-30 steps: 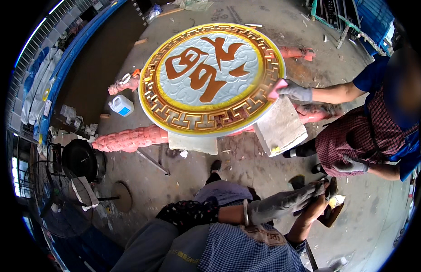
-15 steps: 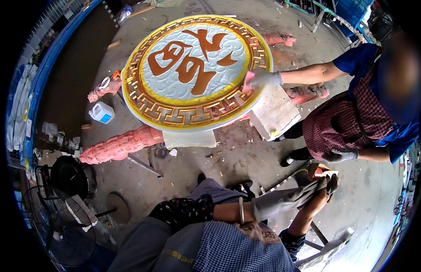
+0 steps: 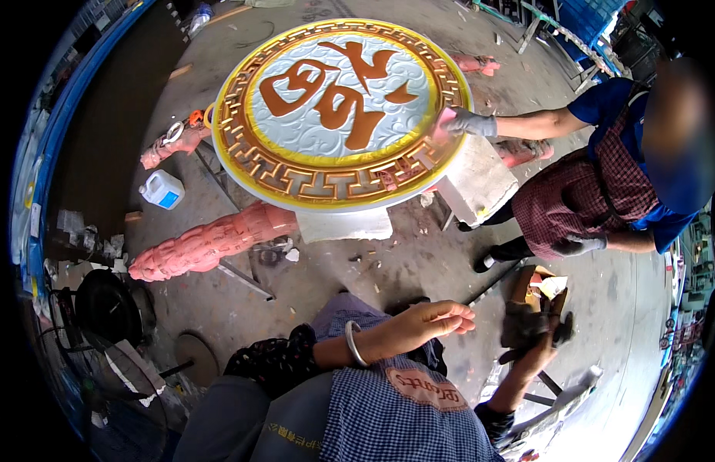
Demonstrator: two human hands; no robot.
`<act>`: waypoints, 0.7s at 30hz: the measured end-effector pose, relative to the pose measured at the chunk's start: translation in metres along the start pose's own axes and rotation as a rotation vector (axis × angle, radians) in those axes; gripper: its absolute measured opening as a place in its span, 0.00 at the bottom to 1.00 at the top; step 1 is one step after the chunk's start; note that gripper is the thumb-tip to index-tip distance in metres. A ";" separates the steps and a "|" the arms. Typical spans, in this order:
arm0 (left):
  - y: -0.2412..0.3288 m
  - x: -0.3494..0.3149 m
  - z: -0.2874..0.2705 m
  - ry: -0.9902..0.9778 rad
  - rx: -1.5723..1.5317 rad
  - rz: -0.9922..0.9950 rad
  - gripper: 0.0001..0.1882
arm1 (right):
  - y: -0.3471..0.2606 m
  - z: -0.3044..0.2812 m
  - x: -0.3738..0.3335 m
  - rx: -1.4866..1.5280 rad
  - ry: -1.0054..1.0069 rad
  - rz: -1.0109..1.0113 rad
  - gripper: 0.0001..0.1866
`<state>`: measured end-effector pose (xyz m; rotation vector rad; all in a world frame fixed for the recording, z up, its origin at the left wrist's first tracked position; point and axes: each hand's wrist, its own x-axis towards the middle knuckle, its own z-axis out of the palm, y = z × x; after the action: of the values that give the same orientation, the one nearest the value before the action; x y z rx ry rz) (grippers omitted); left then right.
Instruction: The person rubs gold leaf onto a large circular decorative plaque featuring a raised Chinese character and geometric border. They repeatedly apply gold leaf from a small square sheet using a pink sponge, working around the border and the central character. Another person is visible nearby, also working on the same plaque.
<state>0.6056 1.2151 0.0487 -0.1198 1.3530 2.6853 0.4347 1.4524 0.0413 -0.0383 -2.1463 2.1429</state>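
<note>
My left hand (image 3: 434,321) is bare, with a silver bangle (image 3: 355,343) at its wrist. It holds nothing, and its fingers are stretched out over my checked apron (image 3: 403,420). To its right, my right hand (image 3: 544,350) is closed on a dark grey glove (image 3: 523,329); motion smears the glove and hides the fingertips. Beyond my hands lies a large round relief panel (image 3: 319,108) with a white centre, raised brown characters and a gold patterned border. A co-worker's gloved hand (image 3: 473,122) presses a pink pad (image 3: 443,123) against the panel's right rim.
White blocks (image 3: 480,181) and pink sculpted legs (image 3: 219,242) are under the panel. A white jug (image 3: 162,189) stands left of it. The co-worker (image 3: 604,185) stands at the right, near an open cardboard box (image 3: 538,286). A black fan (image 3: 107,308) is at the lower left.
The grey glove has come off my left hand and is now in my right. My left hand has drawn back to the left, apart from the right. My view has shifted slightly.
</note>
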 end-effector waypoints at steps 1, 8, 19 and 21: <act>0.003 -0.005 0.002 0.025 0.091 0.026 0.23 | 0.019 -0.006 -0.004 -0.017 -0.150 0.030 0.23; 0.007 -0.029 -0.002 0.179 0.716 0.430 0.42 | -0.051 0.086 -0.085 -0.014 -0.729 -0.133 0.12; -0.018 -0.030 -0.021 0.323 0.406 0.081 0.19 | -0.046 0.078 -0.077 -0.154 -1.034 -0.096 0.47; -0.020 -0.023 -0.017 0.355 0.286 0.185 0.18 | -0.060 0.092 -0.077 -0.425 -1.083 -0.318 0.41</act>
<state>0.6316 1.2116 0.0260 -0.4815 1.9234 2.6667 0.5066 1.3535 0.0967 1.6204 -2.7478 1.6009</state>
